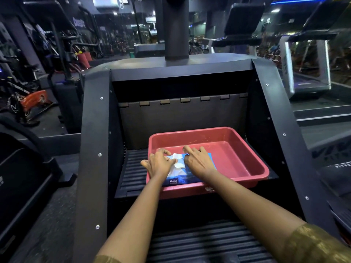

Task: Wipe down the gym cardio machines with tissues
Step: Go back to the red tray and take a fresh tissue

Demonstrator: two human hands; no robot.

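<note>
1. We see a red tray [247, 141] sitting on a ribbed step [133, 168] of the black stair machine [95, 130].
2. A blue tissue pack [176, 179] lies in the tray's near-left corner, with a white tissue [179, 164] sticking up from its top.
3. The left hand [160, 163] has its fingers curled, pinching the tissue's left side.
4. The right hand [198, 160] lies on the pack just right of the tissue, fingers bent; we cannot tell whether it pinches or only presses.
</note>
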